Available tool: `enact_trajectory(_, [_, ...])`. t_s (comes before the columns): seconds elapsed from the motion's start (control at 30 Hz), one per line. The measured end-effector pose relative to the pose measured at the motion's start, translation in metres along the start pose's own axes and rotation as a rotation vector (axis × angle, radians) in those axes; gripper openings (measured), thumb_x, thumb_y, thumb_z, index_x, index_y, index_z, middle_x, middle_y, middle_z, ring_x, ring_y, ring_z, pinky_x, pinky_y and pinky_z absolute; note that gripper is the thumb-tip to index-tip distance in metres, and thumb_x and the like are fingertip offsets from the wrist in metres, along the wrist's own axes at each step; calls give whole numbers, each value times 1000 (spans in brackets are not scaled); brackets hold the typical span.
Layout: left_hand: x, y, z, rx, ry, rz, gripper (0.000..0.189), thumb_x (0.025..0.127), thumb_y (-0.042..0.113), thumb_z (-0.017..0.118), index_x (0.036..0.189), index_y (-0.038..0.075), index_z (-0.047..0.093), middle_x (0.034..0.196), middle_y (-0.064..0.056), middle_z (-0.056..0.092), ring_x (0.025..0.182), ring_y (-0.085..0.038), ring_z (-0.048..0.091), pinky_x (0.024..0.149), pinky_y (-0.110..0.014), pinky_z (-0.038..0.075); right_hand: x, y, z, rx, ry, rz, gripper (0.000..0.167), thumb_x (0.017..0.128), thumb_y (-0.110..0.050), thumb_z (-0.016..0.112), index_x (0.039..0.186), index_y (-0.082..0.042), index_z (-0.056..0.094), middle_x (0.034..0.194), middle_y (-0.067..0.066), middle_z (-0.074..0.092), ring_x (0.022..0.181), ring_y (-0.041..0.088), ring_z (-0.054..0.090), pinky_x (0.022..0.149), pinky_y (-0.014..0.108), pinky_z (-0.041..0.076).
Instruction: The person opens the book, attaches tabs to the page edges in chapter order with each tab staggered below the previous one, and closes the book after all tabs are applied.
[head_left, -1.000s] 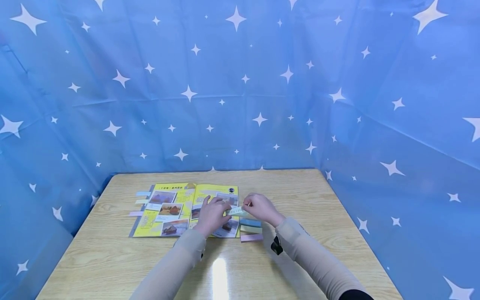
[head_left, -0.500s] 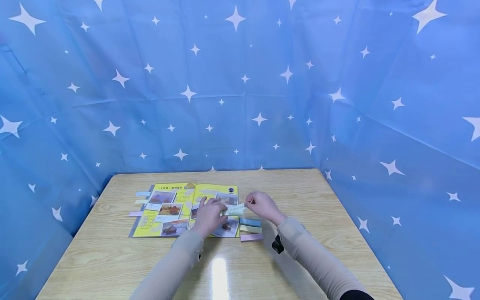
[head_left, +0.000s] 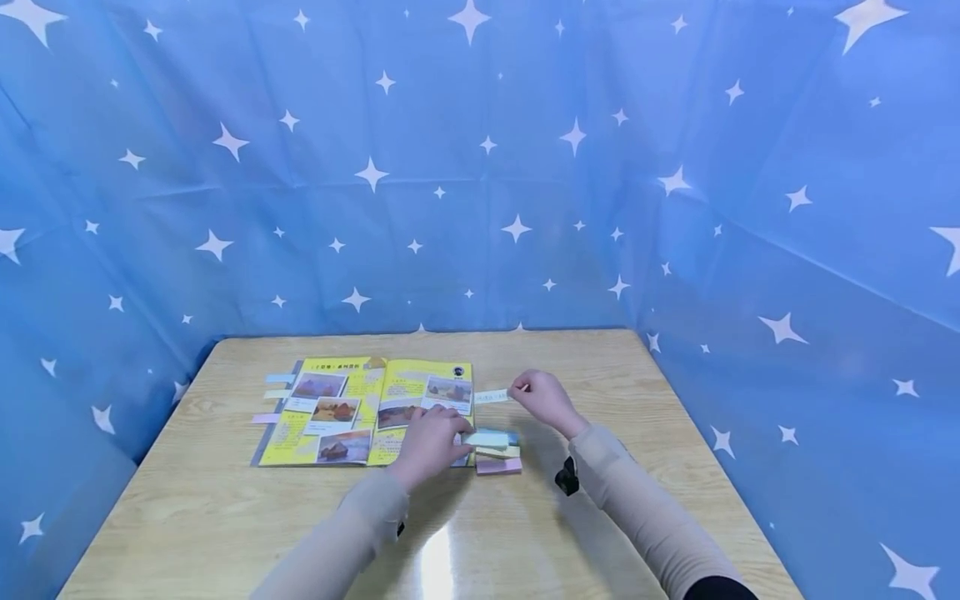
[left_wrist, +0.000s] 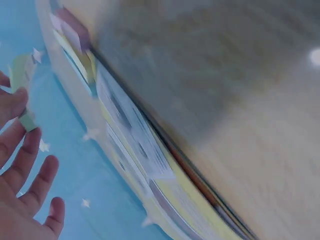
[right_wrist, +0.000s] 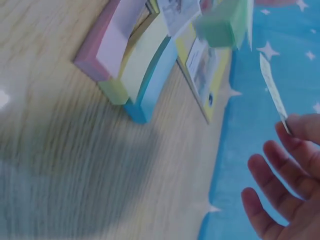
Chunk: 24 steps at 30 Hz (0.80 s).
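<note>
My left hand pinches a light green sticky-note pad between thumb and finger, over the lower right of an open book. In the left wrist view, the other fingers of that hand spread apart. My right hand pinches a single sticky-note strip with printed marks by its end, just right of the book's upper right page. In the right wrist view the strip stands apart from the green pad.
Pink, yellow and blue sticky-note pads lie side by side at the book's lower right corner. Several coloured tabs stick out from the book's left edge. A starry blue curtain stands behind the wooden table.
The strip, earlier stretched between both hands, has come away from the green pad. My right hand has moved right with it; my left hand has moved the pad nearer the other pads.
</note>
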<state>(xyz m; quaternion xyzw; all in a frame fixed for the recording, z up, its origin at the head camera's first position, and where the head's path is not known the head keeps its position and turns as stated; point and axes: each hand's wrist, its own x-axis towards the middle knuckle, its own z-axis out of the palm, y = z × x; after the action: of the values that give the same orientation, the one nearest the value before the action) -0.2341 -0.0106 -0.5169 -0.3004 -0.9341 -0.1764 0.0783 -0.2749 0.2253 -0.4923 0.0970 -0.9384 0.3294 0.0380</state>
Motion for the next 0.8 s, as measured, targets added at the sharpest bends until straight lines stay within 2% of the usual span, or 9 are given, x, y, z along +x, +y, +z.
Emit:
enact_trajectory(0.1, [-2, 8, 6, -17, -44, 29, 21, 78, 34, 78, 96, 25, 75, 91, 11, 66, 88, -14, 56, 83, -40, 41, 3, 5, 1, 21, 30, 10, 13, 91, -13, 64, 89, -5, 73, 94, 7, 67, 75, 17, 60, 69, 38, 52])
enact_trajectory(0.23, [-17, 18, 21, -65, -181, 83, 12, 72, 32, 79, 82, 27, 74, 75, 18, 59, 76, -9, 50, 81, -39, 41, -3, 13, 11, 42, 3, 47, 11, 89, -11, 66, 89, -3, 74, 91, 7, 68, 69, 15, 58, 68, 35, 52])
enact_trajectory(0.33, [-27, 23, 29, -51, -273, 97, 13, 68, 34, 82, 75, 29, 71, 69, 21, 54, 72, -6, 47, 83, -40, 42, -9, 19, 19, 49, -25, 64, 12, 89, -12, 65, 86, -4, 74, 90, 6, 68, 66, 13, 56, 67, 33, 51])
enact_trajectory(0.43, [-23, 25, 31, 21, -275, 99, 16, 67, 35, 83, 74, 29, 70, 70, 20, 55, 73, -8, 48, 85, -41, 42, -11, 21, 20, 55, 8, 60, 12, 89, -13, 66, 84, -6, 73, 91, 5, 67, 68, 12, 55, 66, 34, 50])
enact_trajectory(0.53, [-12, 25, 33, 76, -254, 91, 16, 67, 34, 82, 74, 28, 70, 71, 18, 56, 75, -10, 49, 82, -40, 42, -8, 22, 18, 65, 26, 77, 11, 89, -14, 67, 84, -7, 73, 91, 5, 67, 66, 14, 54, 65, 35, 50])
enact_trajectory(0.67, [0, 25, 40, 127, -222, 79, 16, 68, 33, 81, 72, 27, 67, 70, 15, 55, 74, -13, 48, 73, -36, 39, -4, 25, 18, 81, 3, 130, 11, 88, -16, 68, 87, -6, 73, 91, 5, 68, 67, 15, 55, 65, 33, 50])
enact_trajectory(0.8, [2, 25, 44, 139, -202, 75, 20, 66, 36, 81, 72, 27, 64, 71, 14, 53, 74, -13, 48, 72, -36, 40, -5, 28, 21, 108, -7, 146, 12, 87, -16, 69, 86, -6, 73, 89, 3, 69, 70, 14, 56, 67, 33, 50])
